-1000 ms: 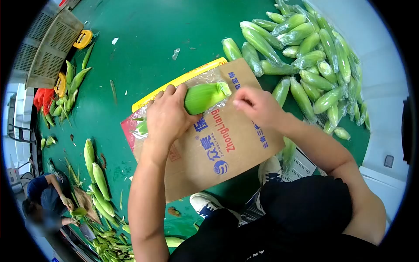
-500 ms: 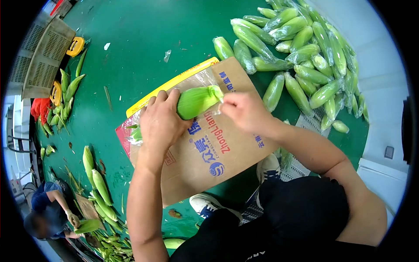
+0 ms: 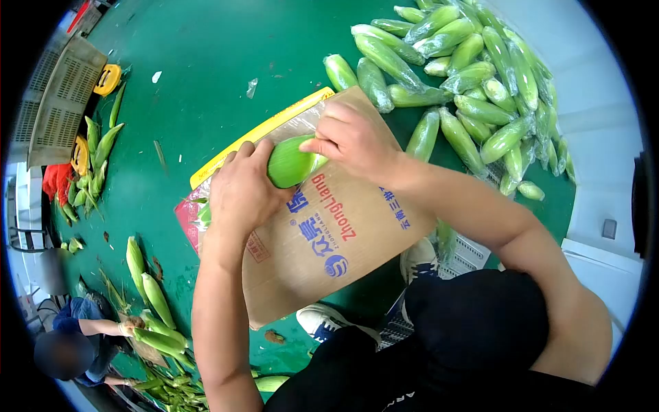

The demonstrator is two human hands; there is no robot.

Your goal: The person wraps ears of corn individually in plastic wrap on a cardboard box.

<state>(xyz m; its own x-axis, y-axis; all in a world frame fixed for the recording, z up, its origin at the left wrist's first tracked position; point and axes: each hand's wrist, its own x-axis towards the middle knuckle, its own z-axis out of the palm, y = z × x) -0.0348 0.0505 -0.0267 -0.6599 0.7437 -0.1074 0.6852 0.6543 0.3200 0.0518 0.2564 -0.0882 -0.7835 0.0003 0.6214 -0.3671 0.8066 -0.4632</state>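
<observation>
An ear of corn in green husk lies across a flat cardboard sheet on my lap. My left hand grips its left end, fingers curled over it. At the other end my right hand is closed, thumb and fingers pressed together against the corn, covering its tip. Clear plastic film lies on the cardboard behind the ear. What exactly my right fingers pinch is hidden. Part of another green piece shows under film by my left wrist.
Film-wrapped corn ears are heaped at the upper right. Unwrapped ears and husk scraps lie at lower left, beside another person handling corn. A crate stands at far left on the green floor.
My right hand has moved up and left, over the corn's end, which it now covers. The other person's arm has shifted, and the whole view has moved slightly.
</observation>
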